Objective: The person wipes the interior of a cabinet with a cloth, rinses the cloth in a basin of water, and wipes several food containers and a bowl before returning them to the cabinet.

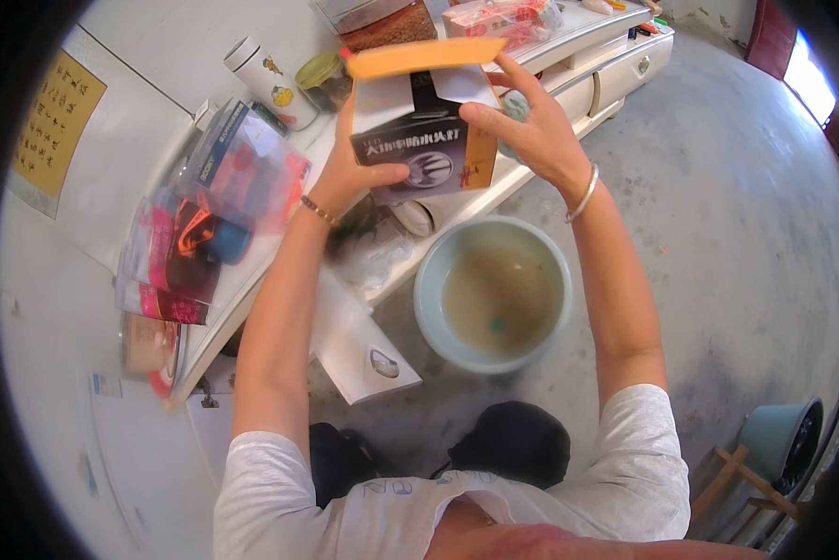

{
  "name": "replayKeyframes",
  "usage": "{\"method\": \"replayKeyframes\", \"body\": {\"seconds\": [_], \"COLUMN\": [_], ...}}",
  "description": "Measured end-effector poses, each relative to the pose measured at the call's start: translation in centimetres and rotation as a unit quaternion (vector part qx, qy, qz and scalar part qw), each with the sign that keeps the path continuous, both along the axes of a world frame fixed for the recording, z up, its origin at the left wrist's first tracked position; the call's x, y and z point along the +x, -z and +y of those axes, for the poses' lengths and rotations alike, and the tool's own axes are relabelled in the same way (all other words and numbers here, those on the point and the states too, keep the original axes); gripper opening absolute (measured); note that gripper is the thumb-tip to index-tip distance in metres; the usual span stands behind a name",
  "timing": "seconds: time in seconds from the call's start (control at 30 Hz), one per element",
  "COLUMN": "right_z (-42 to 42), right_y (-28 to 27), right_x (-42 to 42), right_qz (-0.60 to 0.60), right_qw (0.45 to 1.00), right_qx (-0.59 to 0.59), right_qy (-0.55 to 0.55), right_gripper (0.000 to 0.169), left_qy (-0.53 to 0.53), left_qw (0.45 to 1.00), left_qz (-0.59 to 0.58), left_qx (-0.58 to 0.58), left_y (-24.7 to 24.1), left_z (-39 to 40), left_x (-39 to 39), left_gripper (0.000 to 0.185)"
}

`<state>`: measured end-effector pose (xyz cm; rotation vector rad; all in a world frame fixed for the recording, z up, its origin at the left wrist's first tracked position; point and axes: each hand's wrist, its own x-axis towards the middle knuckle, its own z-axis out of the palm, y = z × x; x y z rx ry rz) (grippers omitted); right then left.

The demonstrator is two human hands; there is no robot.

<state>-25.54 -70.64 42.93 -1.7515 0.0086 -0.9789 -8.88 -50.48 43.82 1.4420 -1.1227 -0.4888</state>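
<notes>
A cardboard headlamp box [426,150], black and orange with a lamp picture and printed writing, is held up over the edge of a white cabinet. Its top flaps stand raised, the orange one at the far side; what is inside cannot be seen. My left hand [363,164] grips the box's left side, thumb across the front. At its right side is my right hand [531,126], with the thumb by the upper front corner and the fingers behind; a greenish cloth-like thing [515,106] shows beneath that palm.
A pale blue basin [425,308] of murky water stands on the concrete floor. On the cabinet are a white flask [269,80], a green-lidded jar [321,73], plastic packages [251,168] and pink pouches [163,255]. A white drawer [363,350] juts out. A bucket [773,437] is at lower right.
</notes>
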Motion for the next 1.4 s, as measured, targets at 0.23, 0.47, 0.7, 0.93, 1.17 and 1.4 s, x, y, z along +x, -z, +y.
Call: {"method": "replayKeyframes", "body": {"seconds": [0.23, 0.47, 0.7, 0.93, 1.17, 1.4], "right_z": [1.9, 0.0, -0.6, -2.7, -0.4, 0.4], "right_y": [-0.3, -1.1, -0.9, -0.6, 0.6, -0.9], "right_x": [-4.2, -6.5, -7.9, -7.4, -5.6, -7.5], "right_qz": [-0.028, -0.027, -0.039, -0.033, -0.011, 0.048], "right_qw": [0.998, 0.991, 0.953, 0.938, 0.938, 0.909], "right_qx": [0.053, -0.128, -0.3, -0.342, -0.345, -0.408], "right_qy": [-0.037, -0.018, 0.015, -0.035, -0.018, -0.067], "right_gripper": [0.087, 0.07, 0.046, 0.043, 0.036, 0.037], "left_qy": [0.014, -0.032, -0.038, -0.046, -0.148, -0.212], "left_qw": [0.999, 0.99, 0.998, 0.998, 0.975, 0.946], "left_qz": [0.042, -0.13, -0.025, 0.001, -0.149, -0.232], "left_qx": [0.019, 0.038, 0.054, 0.031, 0.069, 0.082], "left_y": [-2.1, -2.4, -2.4, -1.4, -0.2, 0.2], "left_z": [1.8, 3.5, 2.1, 0.9, 3.3, 3.7], "left_x": [-4.3, -7.8, -9.9, -9.9, -9.8, -13.1], "left_gripper": [0.097, 0.117, 0.117, 0.117, 0.12, 0.121]}}
